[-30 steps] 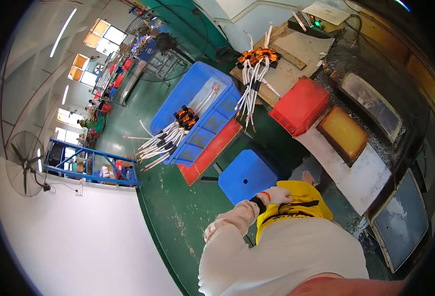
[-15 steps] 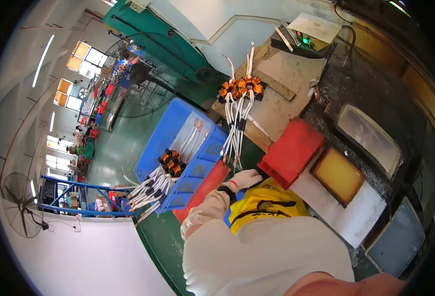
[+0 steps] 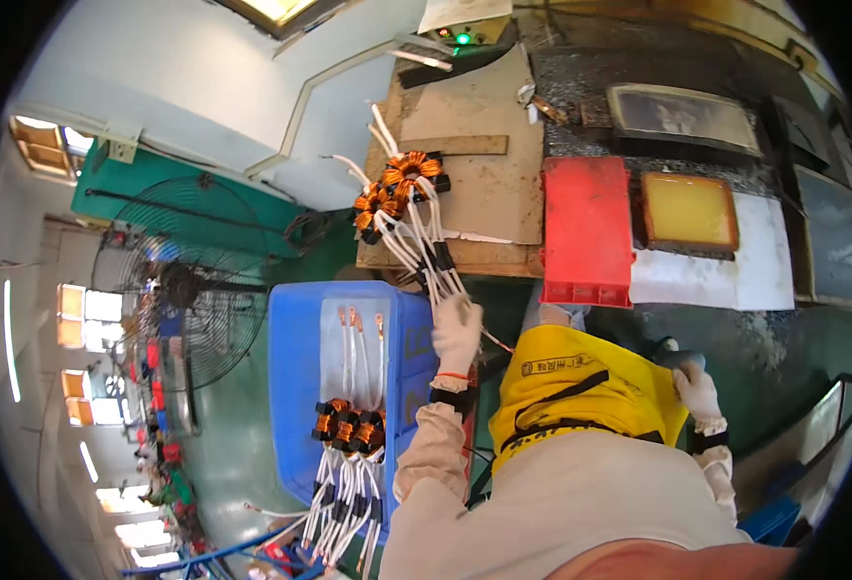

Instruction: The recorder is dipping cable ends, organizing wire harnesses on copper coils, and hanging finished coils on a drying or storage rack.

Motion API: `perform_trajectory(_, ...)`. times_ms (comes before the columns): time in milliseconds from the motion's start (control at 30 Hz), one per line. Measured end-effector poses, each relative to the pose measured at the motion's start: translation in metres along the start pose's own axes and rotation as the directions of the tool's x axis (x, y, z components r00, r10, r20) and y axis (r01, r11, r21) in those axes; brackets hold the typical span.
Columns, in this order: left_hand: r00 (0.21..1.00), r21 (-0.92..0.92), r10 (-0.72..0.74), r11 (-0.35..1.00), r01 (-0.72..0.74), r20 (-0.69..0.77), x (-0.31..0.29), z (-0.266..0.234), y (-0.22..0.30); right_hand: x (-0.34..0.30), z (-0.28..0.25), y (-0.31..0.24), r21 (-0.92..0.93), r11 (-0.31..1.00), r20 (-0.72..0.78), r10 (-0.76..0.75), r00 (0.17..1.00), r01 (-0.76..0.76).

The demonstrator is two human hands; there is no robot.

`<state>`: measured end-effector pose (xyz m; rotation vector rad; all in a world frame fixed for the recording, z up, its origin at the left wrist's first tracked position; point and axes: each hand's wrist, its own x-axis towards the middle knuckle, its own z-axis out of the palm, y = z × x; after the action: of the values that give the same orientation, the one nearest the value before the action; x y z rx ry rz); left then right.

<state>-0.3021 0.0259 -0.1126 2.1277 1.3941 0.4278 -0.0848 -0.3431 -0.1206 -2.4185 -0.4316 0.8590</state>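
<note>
Two copper-wound toroid coils [image 3: 412,174] with black mounts sit at the left edge of the bench, their white leads [image 3: 435,256] hanging over its front. My left hand [image 3: 458,333], in a white glove, is closed around the lower part of these leads; one lead end pokes out on its right. More copper coils [image 3: 348,425] rest in the blue crate [image 3: 290,387] left of that hand, with leads draped over its near side. My right hand [image 3: 696,389], also gloved, is low beside the right edge of my yellow apron [image 3: 561,382]; its finger position is unclear.
On the bench [image 3: 474,193] lies a wooden strip [image 3: 455,145]. A red bin [image 3: 587,232] stands at its right, beside a square tray of yellowish material [image 3: 690,211] on a white sheet. Behind is a rectangular pan [image 3: 682,116]. A large fan [image 3: 179,285] stands beyond the crate.
My view has turned, bringing the bench more squarely ahead. My left hand has moved up onto the hanging leads. My right hand has come into view.
</note>
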Motion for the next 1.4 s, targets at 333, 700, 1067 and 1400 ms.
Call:
perform_trajectory(333,0.994,0.614,-0.092,0.782,0.104,-0.052,0.025,0.033,-0.031,-0.013,0.035,-0.123,-0.123,0.685,0.237,-0.682,0.692,0.718)
perform_trajectory(700,0.856,-0.856,0.028,-0.003,0.517,0.517,0.026,-0.031,-0.02,0.014,0.076,-0.198,0.147,0.781,0.562,-0.571,0.599,0.606)
perform_trajectory(1067,0.71,-0.159,0.185,0.982,-0.104,0.679,-0.058,0.037,-0.008,0.074,0.183,-0.223,0.631,0.613,0.763,-0.378,0.525,-0.475)
perform_trajectory(1400,0.985,-0.435,0.145,0.896,-0.093,0.089,0.12,-0.062,0.059,0.074,0.152,-0.209,0.471,0.771,0.828,-0.218,0.517,-0.429)
